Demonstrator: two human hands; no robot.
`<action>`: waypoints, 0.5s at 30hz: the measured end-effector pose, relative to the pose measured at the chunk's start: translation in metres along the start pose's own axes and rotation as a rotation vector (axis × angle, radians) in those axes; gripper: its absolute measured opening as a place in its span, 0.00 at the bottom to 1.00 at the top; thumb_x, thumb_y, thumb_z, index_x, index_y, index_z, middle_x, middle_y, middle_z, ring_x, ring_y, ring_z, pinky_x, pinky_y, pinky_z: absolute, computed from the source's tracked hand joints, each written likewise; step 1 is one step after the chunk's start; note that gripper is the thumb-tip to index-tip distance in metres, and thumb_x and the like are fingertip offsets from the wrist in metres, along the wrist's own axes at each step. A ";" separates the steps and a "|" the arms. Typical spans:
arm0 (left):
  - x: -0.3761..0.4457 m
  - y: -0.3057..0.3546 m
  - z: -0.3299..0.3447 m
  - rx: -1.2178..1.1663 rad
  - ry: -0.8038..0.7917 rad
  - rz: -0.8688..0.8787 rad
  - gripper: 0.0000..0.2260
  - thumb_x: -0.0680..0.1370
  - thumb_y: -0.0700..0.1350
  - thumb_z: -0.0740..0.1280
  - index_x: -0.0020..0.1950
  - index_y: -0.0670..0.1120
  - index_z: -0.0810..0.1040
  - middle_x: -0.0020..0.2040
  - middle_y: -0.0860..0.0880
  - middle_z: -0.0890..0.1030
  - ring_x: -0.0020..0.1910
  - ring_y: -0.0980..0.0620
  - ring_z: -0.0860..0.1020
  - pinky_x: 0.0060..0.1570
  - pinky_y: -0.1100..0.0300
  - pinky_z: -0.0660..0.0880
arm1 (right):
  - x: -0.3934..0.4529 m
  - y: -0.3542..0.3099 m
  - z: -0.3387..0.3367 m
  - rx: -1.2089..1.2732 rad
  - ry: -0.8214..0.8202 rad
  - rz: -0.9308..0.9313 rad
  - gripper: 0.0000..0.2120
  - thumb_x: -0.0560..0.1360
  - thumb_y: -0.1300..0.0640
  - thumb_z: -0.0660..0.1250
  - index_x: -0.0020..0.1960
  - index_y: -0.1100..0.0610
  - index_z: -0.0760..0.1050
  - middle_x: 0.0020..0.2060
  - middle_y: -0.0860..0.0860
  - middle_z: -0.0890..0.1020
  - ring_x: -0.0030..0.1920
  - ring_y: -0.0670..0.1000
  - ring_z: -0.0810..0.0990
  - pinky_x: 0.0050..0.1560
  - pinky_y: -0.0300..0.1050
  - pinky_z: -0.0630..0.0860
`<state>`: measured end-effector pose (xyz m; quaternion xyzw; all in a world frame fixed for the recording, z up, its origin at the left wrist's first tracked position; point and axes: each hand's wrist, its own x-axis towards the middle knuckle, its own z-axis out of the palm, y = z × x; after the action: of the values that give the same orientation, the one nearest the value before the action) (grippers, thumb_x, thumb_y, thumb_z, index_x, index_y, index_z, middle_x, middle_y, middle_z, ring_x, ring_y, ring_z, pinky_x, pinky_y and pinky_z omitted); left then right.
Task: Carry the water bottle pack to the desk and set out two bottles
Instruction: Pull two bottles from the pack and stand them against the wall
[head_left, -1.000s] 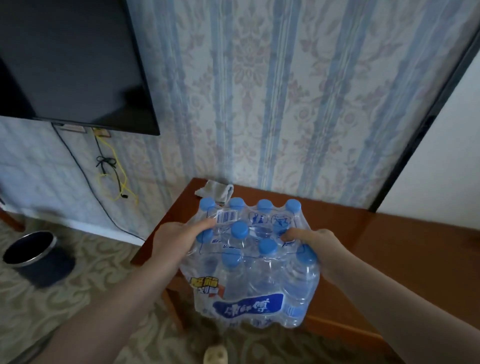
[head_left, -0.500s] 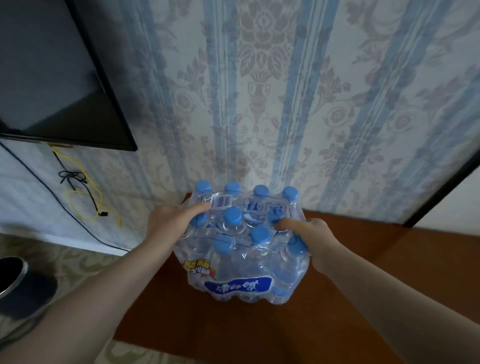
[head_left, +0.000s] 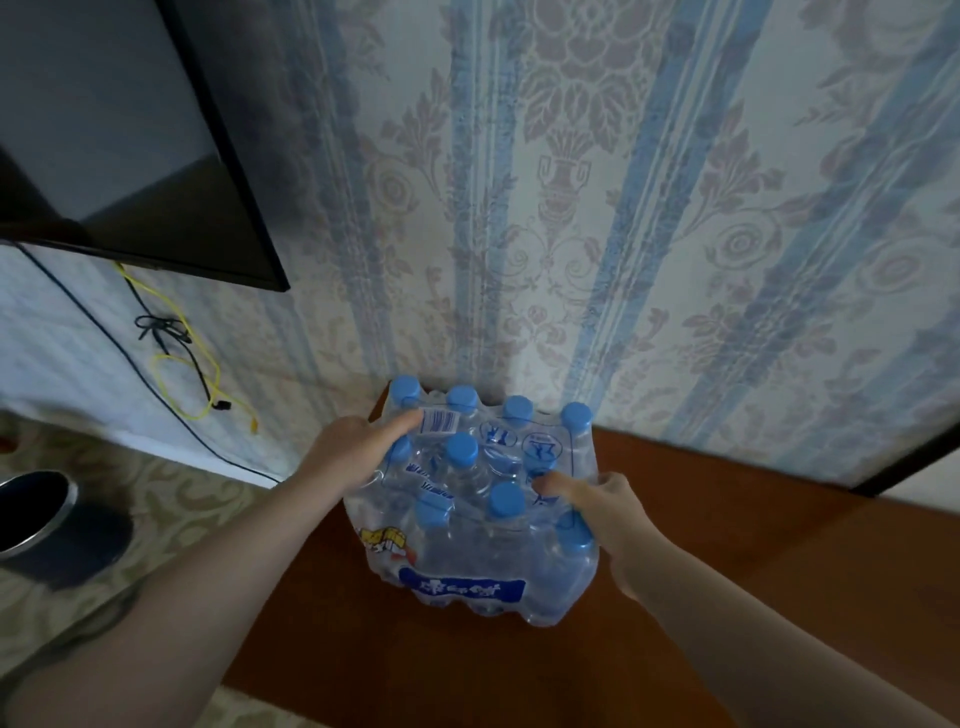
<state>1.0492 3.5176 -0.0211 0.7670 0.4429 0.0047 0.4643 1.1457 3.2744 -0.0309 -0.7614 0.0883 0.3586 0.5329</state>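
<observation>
Desk (head_left: 727, 545): brown wood, set vs. wallpapered wall. On it: 1 shrink-wrapped water bottle pack (head_left: 478, 519), blue caps, upright, at left rear corner near wall.

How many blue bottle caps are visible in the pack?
About 11 blue caps on the water bottle pack: four at the back by the wall, three or four in the middle row, three nearest. The hands may hide one.
</observation>
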 end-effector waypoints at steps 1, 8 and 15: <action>0.001 -0.001 0.000 0.037 -0.042 -0.020 0.35 0.65 0.73 0.63 0.47 0.42 0.82 0.45 0.43 0.83 0.44 0.45 0.81 0.43 0.52 0.73 | -0.001 0.002 0.001 0.010 -0.012 -0.001 0.38 0.60 0.49 0.80 0.62 0.54 0.63 0.48 0.54 0.77 0.46 0.51 0.79 0.35 0.43 0.73; -0.013 0.004 0.018 -0.075 -0.062 -0.064 0.38 0.73 0.70 0.56 0.68 0.41 0.72 0.64 0.39 0.76 0.59 0.41 0.76 0.56 0.52 0.69 | -0.006 0.012 0.010 0.075 0.014 -0.005 0.42 0.64 0.48 0.78 0.70 0.54 0.60 0.47 0.52 0.75 0.44 0.50 0.77 0.33 0.42 0.71; -0.051 -0.003 0.019 0.156 0.145 0.031 0.45 0.61 0.78 0.60 0.65 0.45 0.70 0.60 0.45 0.75 0.57 0.44 0.77 0.57 0.43 0.74 | -0.007 0.012 0.006 0.016 0.020 -0.057 0.42 0.64 0.46 0.78 0.69 0.55 0.60 0.46 0.51 0.76 0.44 0.49 0.78 0.33 0.41 0.71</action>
<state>1.0244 3.4698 -0.0134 0.8052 0.4624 0.0327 0.3698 1.1317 3.2728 -0.0364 -0.7626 0.0748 0.3352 0.5481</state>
